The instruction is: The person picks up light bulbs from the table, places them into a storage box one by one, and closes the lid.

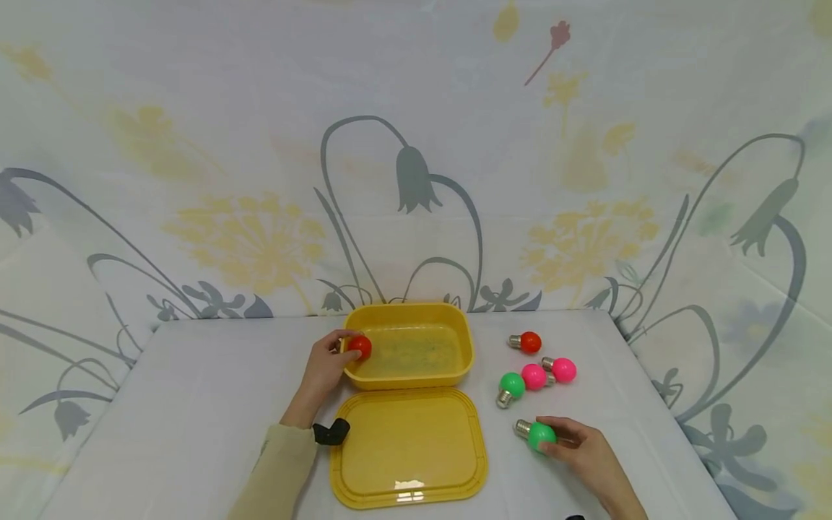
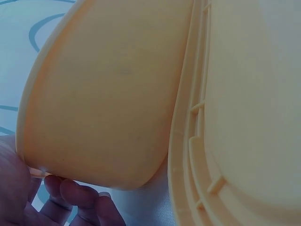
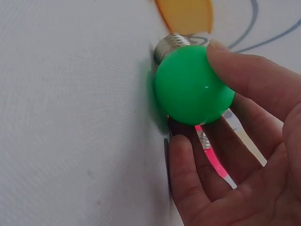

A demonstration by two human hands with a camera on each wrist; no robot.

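At the left end of the yellow box [image 1: 408, 380] in the head view, my left hand [image 1: 325, 363] holds a red light bulb [image 1: 360, 347] between thumb and fingers. The left wrist view catches the fingers [image 2: 79, 194] beside the box's end wall; the red bulb does not show there. My right hand [image 1: 583, 453] pinches a green light bulb [image 1: 541, 436] by its round part, its metal screw base pointing left. Seen from the right wrist, the thumb lies on one side of the green globe [image 3: 193, 87] and the fingers on the other, close over the white cloth.
A yellow lid [image 1: 409, 448] lies directly in front of the box. To the right of the box are another red bulb [image 1: 531, 342], two pink bulbs [image 1: 564, 370] and a second green bulb [image 1: 512, 385]. A flower-printed curtain [image 1: 416, 238] stands behind the table.
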